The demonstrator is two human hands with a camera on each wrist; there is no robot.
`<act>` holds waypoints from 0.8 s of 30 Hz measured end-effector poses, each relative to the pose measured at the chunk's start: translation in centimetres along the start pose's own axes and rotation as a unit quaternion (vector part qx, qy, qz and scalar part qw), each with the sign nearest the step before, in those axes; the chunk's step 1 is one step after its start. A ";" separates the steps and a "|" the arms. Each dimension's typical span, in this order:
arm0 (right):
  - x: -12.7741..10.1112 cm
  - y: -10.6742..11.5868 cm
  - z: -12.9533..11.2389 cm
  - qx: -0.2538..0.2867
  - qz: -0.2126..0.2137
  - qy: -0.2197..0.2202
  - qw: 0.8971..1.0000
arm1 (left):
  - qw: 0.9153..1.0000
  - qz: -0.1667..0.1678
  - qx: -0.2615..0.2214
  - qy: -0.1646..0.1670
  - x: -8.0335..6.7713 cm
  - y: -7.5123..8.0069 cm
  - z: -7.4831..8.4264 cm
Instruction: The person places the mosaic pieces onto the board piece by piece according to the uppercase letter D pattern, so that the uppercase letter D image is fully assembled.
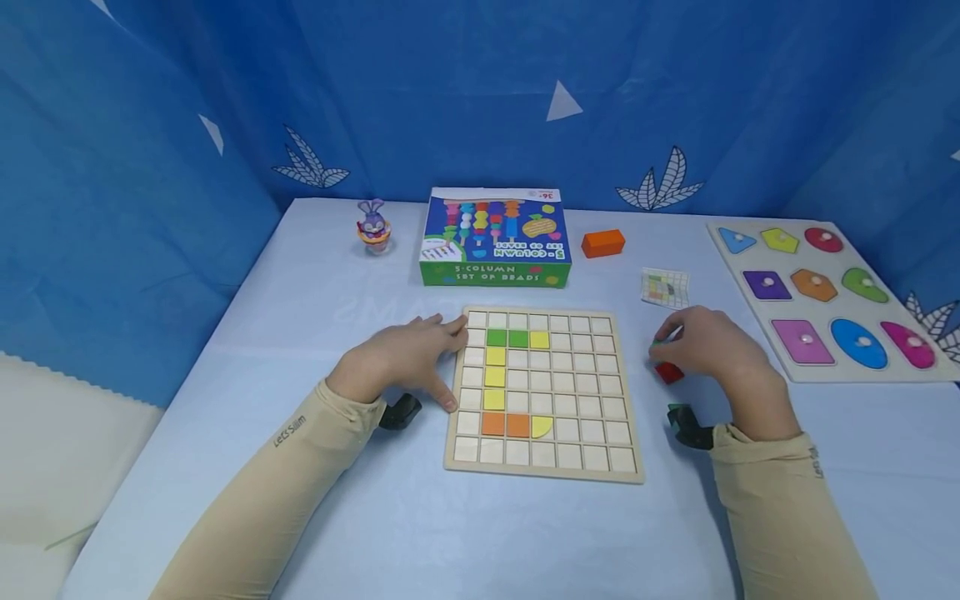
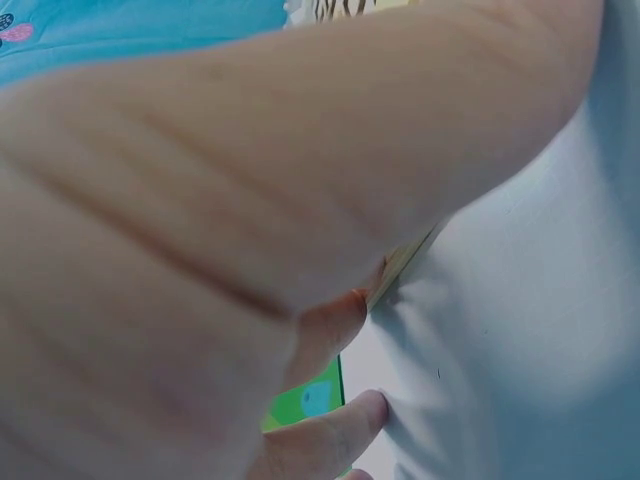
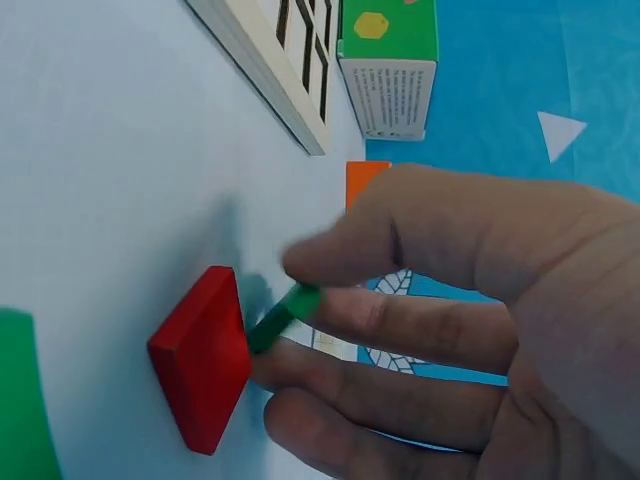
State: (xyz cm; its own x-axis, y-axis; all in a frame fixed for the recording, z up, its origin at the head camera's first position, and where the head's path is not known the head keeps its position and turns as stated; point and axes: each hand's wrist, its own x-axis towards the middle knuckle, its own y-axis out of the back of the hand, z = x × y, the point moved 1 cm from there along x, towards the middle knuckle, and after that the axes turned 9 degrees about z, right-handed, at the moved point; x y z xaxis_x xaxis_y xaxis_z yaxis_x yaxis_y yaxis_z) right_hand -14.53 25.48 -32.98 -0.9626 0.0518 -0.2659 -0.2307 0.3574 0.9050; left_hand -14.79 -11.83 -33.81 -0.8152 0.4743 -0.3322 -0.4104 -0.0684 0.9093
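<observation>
A wooden grid board (image 1: pixel 628 400) lies mid-table, with green tiles (image 1: pixel 507 338), square yellow tiles (image 1: pixel 494 377), two orange tiles (image 1: pixel 506 425) and a yellow rounded tile (image 1: pixel 542 427) in its cells. Along its left edge rests my left hand (image 1: pixel 408 358), thumb and fingers spread and touching the rim. To the right of the board my right hand (image 1: pixel 701 342) pinches a small green block (image 3: pixel 283 318) between thumb and fingers. Just beneath it is a red block (image 3: pixel 205 355), close to the fingertips. Another green piece (image 3: pixel 22 395) lies nearer the wrist, partly hidden in the head view.
Behind the board stands a bead-set box (image 1: pixel 495 242), with a rabbit figure (image 1: pixel 373 229) to its left and an orange block (image 1: pixel 603 243) to its right. A small pattern card (image 1: pixel 665 287) lies near a shape puzzle board (image 1: pixel 765 308) on the right.
</observation>
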 end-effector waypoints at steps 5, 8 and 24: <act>0.0 0.1 0.1 0.008 0.029 0.007 1.000 | 1.000 0.001 0.002 0.003 0.1 -0.1 -0.1; 0.0 0.0 0.1 0.021 0.037 0.013 0.999 | 1.000 0.002 0.001 0.004 0.1 -0.2 -0.1; -0.9 0.4 -2.2 0.072 0.038 0.078 0.994 | 1.000 0.002 0.000 0.003 0.1 -0.2 0.0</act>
State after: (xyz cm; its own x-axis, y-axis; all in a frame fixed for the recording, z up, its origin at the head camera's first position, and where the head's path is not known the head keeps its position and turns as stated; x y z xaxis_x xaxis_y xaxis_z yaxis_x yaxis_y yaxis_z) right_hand -14.05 23.49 -31.62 -0.9894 -0.0575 -0.1335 -0.1445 0.4881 0.8607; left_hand -14.77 -11.79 -34.01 -0.8196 0.4683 -0.3300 -0.4073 -0.0712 0.9105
